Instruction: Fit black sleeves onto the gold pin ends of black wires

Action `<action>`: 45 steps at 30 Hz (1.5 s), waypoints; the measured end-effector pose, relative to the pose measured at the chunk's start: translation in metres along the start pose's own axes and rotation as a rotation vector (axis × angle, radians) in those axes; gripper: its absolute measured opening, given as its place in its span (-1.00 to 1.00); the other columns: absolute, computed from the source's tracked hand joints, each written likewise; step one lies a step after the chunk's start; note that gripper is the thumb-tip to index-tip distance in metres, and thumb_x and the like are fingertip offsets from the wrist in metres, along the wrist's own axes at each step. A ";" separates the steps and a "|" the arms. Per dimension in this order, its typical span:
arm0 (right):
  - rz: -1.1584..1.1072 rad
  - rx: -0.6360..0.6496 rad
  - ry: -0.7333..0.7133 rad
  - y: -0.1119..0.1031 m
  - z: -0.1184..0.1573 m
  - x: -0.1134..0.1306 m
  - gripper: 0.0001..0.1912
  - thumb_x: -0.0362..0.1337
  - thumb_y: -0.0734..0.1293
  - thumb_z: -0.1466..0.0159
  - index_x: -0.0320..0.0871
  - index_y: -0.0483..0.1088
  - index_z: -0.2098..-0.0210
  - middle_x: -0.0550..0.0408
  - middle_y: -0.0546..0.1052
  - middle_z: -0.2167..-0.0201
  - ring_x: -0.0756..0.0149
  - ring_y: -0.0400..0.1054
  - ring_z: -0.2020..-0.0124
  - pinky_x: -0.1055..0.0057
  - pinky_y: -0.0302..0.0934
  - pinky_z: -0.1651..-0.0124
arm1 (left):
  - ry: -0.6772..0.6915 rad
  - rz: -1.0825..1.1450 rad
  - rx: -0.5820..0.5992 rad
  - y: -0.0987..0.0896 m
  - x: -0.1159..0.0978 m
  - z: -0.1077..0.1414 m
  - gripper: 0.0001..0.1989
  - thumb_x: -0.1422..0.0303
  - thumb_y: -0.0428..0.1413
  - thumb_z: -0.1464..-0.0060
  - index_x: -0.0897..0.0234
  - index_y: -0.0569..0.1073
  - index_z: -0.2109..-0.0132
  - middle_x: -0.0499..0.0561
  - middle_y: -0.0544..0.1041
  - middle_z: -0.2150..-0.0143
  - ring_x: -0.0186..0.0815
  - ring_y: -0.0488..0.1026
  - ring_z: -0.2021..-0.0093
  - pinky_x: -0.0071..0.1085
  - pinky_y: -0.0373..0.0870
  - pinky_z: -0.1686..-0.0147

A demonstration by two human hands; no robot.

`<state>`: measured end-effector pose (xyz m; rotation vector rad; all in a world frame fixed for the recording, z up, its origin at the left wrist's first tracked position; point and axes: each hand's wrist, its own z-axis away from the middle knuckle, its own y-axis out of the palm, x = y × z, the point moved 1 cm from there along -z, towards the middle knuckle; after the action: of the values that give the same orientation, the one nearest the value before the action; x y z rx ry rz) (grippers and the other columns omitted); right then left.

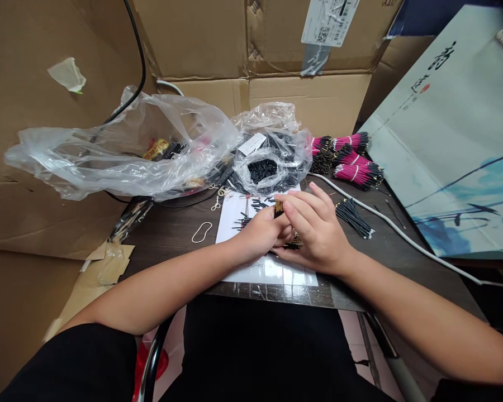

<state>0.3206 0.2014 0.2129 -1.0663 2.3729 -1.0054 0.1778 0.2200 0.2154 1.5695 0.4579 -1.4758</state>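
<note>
My left hand (262,231) is closed around a bundle of thin black pieces with gold-coloured ends (279,208), which look like short wires with metal terminals. Cupped against the same bundle from the other side is my right hand (321,231), its fingers bent and partly raised. More gold ends (294,243) show between the palms; the rest of the bundle is hidden by the fingers. Under both hands lies a white printed sheet (230,223). Loose small black pieces (260,204) are scattered on its upper part, just beyond my left hand.
An open clear bag of small black pieces (263,169) stands behind the sheet. Beside it are a large plastic bag (121,162), tied pink wire bundles (356,170) and a black wire bundle (354,218). Rubber bands (202,231) lie left; a white cable (423,245) crosses right. Cardboard (310,100) encloses the back.
</note>
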 end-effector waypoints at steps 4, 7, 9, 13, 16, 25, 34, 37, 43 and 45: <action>0.041 -0.067 -0.014 0.000 0.000 0.002 -0.09 0.05 0.34 -0.17 -0.11 -0.10 -0.35 -0.06 0.34 -0.20 0.06 0.18 -0.24 -0.16 -0.08 -0.36 | -0.006 -0.018 -0.012 0.003 -0.003 0.003 -0.77 0.27 0.04 -0.16 0.31 0.22 0.36 -0.20 0.08 0.60 -0.59 -0.03 0.66 -0.60 -0.07 0.66; 0.074 -0.075 -0.031 -0.001 -0.001 0.006 -0.10 0.05 0.34 -0.17 -0.15 -0.08 -0.35 -0.13 0.28 -0.24 0.05 0.15 -0.28 -0.20 -0.15 -0.37 | -0.015 -0.034 -0.030 0.004 -0.005 0.005 -0.83 0.29 0.01 -0.16 0.30 0.23 0.31 -0.19 0.09 0.59 -0.57 -0.02 0.66 -0.58 -0.08 0.66; 0.067 -0.037 -0.060 -0.002 -0.002 0.007 -0.12 0.04 0.32 -0.21 -0.18 -0.10 -0.35 -0.17 0.26 -0.25 0.08 0.14 -0.29 -0.18 -0.21 -0.40 | -0.020 -0.045 -0.049 0.003 -0.005 0.006 -0.87 0.36 0.03 -0.12 0.30 0.21 0.32 -0.19 0.08 0.60 -0.57 -0.02 0.65 -0.58 -0.08 0.66; 0.032 0.008 -0.100 -0.002 -0.004 0.006 -0.12 0.06 0.29 -0.22 -0.23 -0.09 -0.35 -0.22 0.31 -0.21 0.10 0.18 -0.27 -0.14 -0.25 -0.42 | -0.009 -0.057 -0.058 0.001 -0.003 0.005 -0.89 0.43 0.05 -0.05 0.30 0.22 0.31 -0.18 0.12 0.58 -0.57 0.02 0.63 -0.57 -0.05 0.64; 0.017 -0.006 -0.113 -0.002 -0.004 0.004 -0.09 0.04 0.33 -0.19 -0.28 -0.08 -0.35 -0.28 0.35 -0.16 0.06 0.23 -0.23 -0.14 -0.11 -0.39 | -0.041 -0.014 -0.041 -0.001 0.000 0.003 -0.87 0.36 0.05 -0.09 0.31 0.24 0.27 -0.18 0.14 0.57 -0.57 0.04 0.65 -0.58 -0.07 0.66; -0.074 -0.010 -0.149 -0.001 -0.002 0.001 -0.11 -0.03 0.39 -0.15 -0.26 0.01 -0.32 -0.28 0.34 -0.15 0.03 0.25 -0.20 -0.12 0.08 -0.32 | -0.052 0.083 0.096 0.000 0.005 0.004 -0.80 0.23 0.06 -0.16 0.30 0.30 0.27 -0.18 0.15 0.54 -0.57 0.03 0.66 -0.60 -0.02 0.70; -0.268 -0.204 0.161 -0.010 0.005 -0.014 -0.42 -0.27 0.46 -0.09 -0.16 0.33 -0.10 -0.08 0.50 0.05 0.18 0.41 0.01 -0.02 0.20 -0.25 | 0.623 -0.932 0.035 -0.027 -0.015 0.005 -0.73 0.25 -0.04 -0.28 0.33 0.38 0.31 -0.05 0.40 0.45 -0.45 0.32 0.43 -0.50 0.24 0.38; -0.311 -0.200 0.227 -0.008 0.010 -0.015 -0.74 -0.46 0.40 -0.11 -0.11 0.46 0.20 0.15 0.55 0.35 0.40 0.42 0.31 0.13 0.32 -0.13 | 0.834 -1.121 0.027 -0.034 -0.015 0.004 -0.81 0.33 -0.03 -0.27 0.33 0.40 0.26 -0.04 0.46 0.41 -0.45 0.35 0.43 -0.53 0.23 0.40; -0.449 -0.225 0.287 -0.005 0.011 -0.007 -0.69 -0.49 0.42 -0.09 -0.11 0.48 0.17 0.16 0.58 0.31 0.40 0.42 0.29 0.14 0.33 -0.12 | 1.000 -1.158 0.004 -0.033 -0.012 0.004 -0.85 0.37 -0.02 -0.26 0.32 0.39 0.25 -0.03 0.49 0.41 -0.45 0.40 0.45 -0.55 0.25 0.43; -0.515 -0.236 0.324 -0.006 0.010 -0.005 -0.68 -0.50 0.41 -0.11 -0.08 0.49 0.17 0.18 0.59 0.30 0.41 0.44 0.29 0.16 0.34 -0.11 | 1.016 -1.155 0.014 -0.032 -0.012 0.004 -0.85 0.37 -0.02 -0.26 0.31 0.39 0.24 -0.02 0.51 0.41 -0.45 0.41 0.45 -0.55 0.26 0.42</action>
<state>0.3325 0.1980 0.2103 -1.7889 2.5776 -1.1538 0.1476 0.2370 0.2158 2.1050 2.2106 -1.2382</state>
